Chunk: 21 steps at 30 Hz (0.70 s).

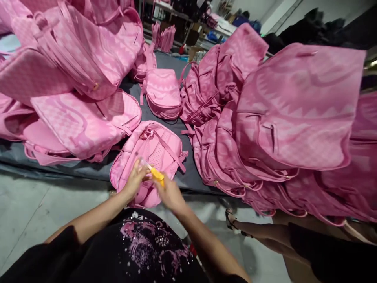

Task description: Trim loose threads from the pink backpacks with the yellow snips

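Observation:
Over a pink backpack [173,143] at the table's front edge, both of my hands are close together. The backpack lies with its perforated back panel and shoulder straps facing up. My right hand [171,194] is closed around a small yellow-handled tool [157,175] with a pale, thin front end; blur hides its exact kind. Just left of the tool's tip, my left hand [136,177] has its fingers pinched together. Whatever is between those fingers is too small to make out.
Pink backpacks are piled high on the left [82,122] and stand in rows on the right [294,110]. A smaller pink bag [163,92] lies farther back on the dark tabletop [167,59]. At lower right, another person's leg [262,230] is near the table.

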### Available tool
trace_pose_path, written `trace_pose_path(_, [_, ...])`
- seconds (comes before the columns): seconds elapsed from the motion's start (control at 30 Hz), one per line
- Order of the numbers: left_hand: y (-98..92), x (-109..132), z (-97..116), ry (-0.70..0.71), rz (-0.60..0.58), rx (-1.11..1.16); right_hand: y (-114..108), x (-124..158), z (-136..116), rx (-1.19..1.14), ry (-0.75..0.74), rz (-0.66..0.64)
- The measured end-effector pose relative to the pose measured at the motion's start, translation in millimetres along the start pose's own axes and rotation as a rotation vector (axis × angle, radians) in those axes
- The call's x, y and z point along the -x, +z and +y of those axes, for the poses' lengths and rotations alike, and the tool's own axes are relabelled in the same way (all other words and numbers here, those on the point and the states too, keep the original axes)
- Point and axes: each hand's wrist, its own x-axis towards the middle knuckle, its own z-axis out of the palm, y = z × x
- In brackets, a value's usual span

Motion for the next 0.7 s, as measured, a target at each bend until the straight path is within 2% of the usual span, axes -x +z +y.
trace_pose_path(0.07, [38.4,1.9,7.0,-0.027,0.009,0.13,6.5,25.2,11.4,-0.068,-0.057,-0.107])
trace_pose_path(0.1, [50.7,1.3,9.4,-0.008,0.021,0.134,8.4,33.9,18.1,-0.149,-0.07,-0.128])
trace_pose_path(0.17, [55.9,1.0,7.2,0.081,0.011,-0.009,3.2,43.0,34.9,-0.344,-0.039,-0.109])
trace_pose_path(0.23, [38.3,5.2,-8.0,0.167,0.045,-0.419,-14.8,41.9,55.5,-0.479,0.062,-0.062])
trace_pose_path(0.33, [-2.4,16.8,-52.1,0.106,0.199,-1.178,-48.2,26.3,86.7,-0.481,0.234,-0.02])
trace_pose_path(0.37, [-12.8,18.6,-68.5,0.053,0.217,-1.358,-57.0,18.5,94.9,-0.448,0.264,-0.013])
trace_pose_path(0.43, [-23.2,14.5,-95.5,0.002,0.18,-1.548,-70.7,-0.6,105.3,-0.379,0.266,-0.008])
trace_pose_path(0.5, [-21.5,-0.9,-107.5,0.032,0.124,-1.577,-86.2,-26.3,107.2,-0.353,0.248,0.035])
trace_pose_path(0.57, [-13.8,-24.7,-100.6,0.08,0.078,-1.499,-111.4,-59.6,102.9,-0.367,0.277,0.113])
trace_pose_path(0.63, [-6.2,-51.8,-77.9,0.172,0.019,-1.337,-146.0,-98.1,96.1,-0.379,0.339,0.137])
trace_pose_path(0.7, [-2.3,-77.5,-47.3,0.348,-0.001,-1.147,-181.0,-136.4,90.3,-0.357,0.422,0.105])
